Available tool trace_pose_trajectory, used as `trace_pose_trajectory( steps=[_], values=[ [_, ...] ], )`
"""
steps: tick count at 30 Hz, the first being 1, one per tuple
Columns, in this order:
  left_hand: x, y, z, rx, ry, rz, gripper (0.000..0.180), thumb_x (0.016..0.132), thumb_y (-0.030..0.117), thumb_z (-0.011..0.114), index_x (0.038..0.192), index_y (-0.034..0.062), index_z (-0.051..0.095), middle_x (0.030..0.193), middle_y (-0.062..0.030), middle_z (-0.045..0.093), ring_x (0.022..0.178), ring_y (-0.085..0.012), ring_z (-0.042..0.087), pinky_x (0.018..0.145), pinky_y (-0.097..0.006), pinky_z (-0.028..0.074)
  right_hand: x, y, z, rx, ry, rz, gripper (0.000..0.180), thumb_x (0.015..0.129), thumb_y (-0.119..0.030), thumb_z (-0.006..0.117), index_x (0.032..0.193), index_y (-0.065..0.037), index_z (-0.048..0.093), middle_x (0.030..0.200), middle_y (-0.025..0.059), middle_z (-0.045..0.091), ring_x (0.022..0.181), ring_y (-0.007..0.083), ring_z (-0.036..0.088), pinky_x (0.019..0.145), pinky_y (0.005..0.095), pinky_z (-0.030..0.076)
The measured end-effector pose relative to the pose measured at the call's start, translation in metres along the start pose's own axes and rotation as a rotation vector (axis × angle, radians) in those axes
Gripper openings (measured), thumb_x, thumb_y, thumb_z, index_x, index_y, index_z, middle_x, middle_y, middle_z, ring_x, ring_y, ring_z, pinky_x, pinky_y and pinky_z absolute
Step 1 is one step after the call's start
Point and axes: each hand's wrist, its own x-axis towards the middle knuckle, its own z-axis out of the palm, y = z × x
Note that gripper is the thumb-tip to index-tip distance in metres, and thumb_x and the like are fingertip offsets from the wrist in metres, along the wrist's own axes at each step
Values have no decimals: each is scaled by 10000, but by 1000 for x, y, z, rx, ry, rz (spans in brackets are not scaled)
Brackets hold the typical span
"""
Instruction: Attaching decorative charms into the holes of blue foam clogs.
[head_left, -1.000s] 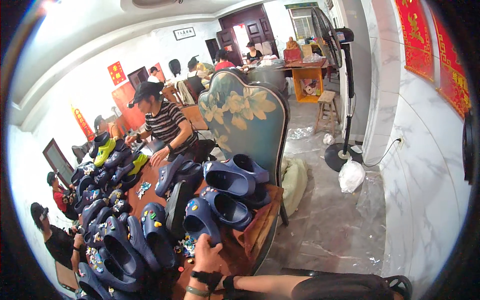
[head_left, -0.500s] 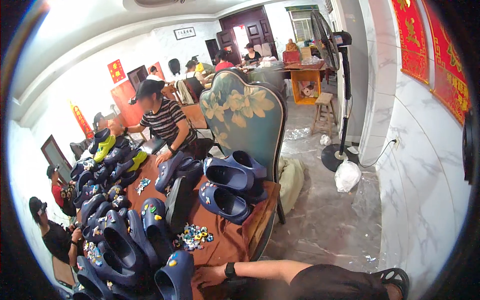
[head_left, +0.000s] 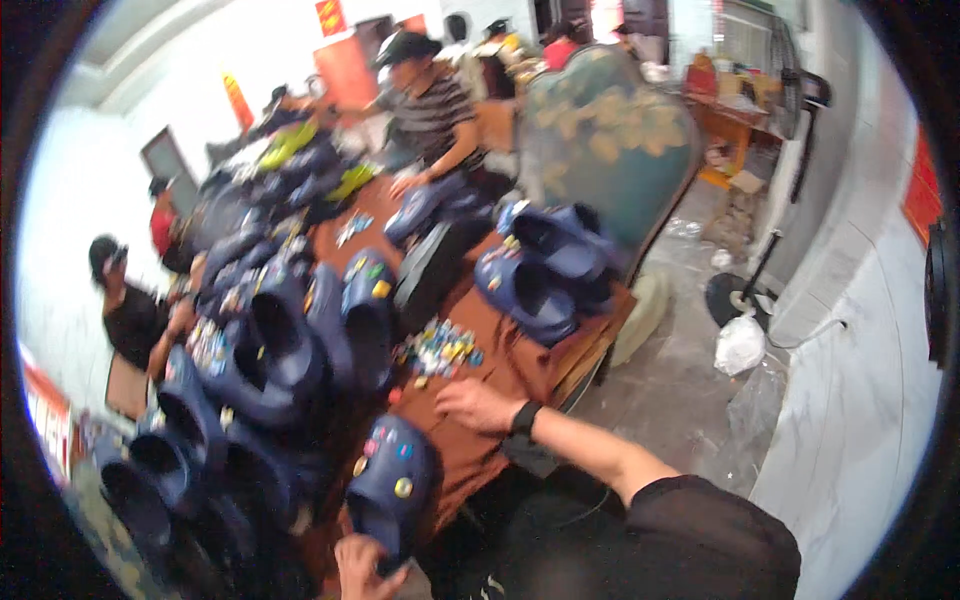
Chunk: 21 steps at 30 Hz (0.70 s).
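My left hand point(head_left: 365, 568) grips the heel end of a navy clog point(head_left: 395, 470) with colourful charms on its upper, near the lower edge of the view. Over the brown table cover, my right hand point(head_left: 478, 405) has its fingers loosely stretched out and somewhat blurred, with nothing visible in them; a dark watch sits on that wrist. Just beyond its fingers lies a pile of small coloured charms point(head_left: 440, 348). More navy clogs point(head_left: 270, 340), many with charms on them, crowd the table to the left. Another group of clogs point(head_left: 545, 270) stands at the table's right side.
A person in a striped top point(head_left: 440, 115) works across the table, and another in black point(head_left: 130, 310) at the left. A tall floral chair back point(head_left: 610, 140) rises beyond the right clogs. A standing fan point(head_left: 785, 170) and a white bag point(head_left: 740, 345) are on the right-hand floor.
The view has tilted down and left. My left hand has come into view holding the charm-covered clog. My right hand has moved up over the table, close to the loose charms.
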Motion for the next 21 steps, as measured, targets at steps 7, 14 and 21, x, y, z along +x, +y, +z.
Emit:
trace_pose_trajectory(
  steps=[7, 14, 21],
  values=[
    [49, 6, 31, 128, 252, -137, 852, 605, 453, 857, 1256, 21, 517, 1343, -278, 383, 1280, -478, 336, 1064, -542, 312, -13, -41, -41, -157, -451, 104, 418, 878, -218, 619, 1273, -110, 537, 1360, 88, 494, 1270, 285, 464, 986, 460, 411],
    [79, 16, 58, 98, 252, -122, 765, 592, 350, 822, 1244, 75, 533, 1300, -227, 399, 1265, -478, 299, 964, -602, 335, 24, 1, -85, -327, -284, 400, 95, 789, -89, 580, 812, -17, 638, 830, 212, 646, 807, 393, 644, 725, 495, 528],
    [87, 23, 76, -33, 255, -157, 826, 581, 406, 824, 1288, 83, 545, 1337, -194, 428, 1354, -450, 207, 1008, -565, 225, 8, 57, -31, -338, 36, 620, 398, 834, -220, 700, 1153, -38, 546, 1033, 193, 561, 952, 389, 599, 808, 464, 504]
  ],
)
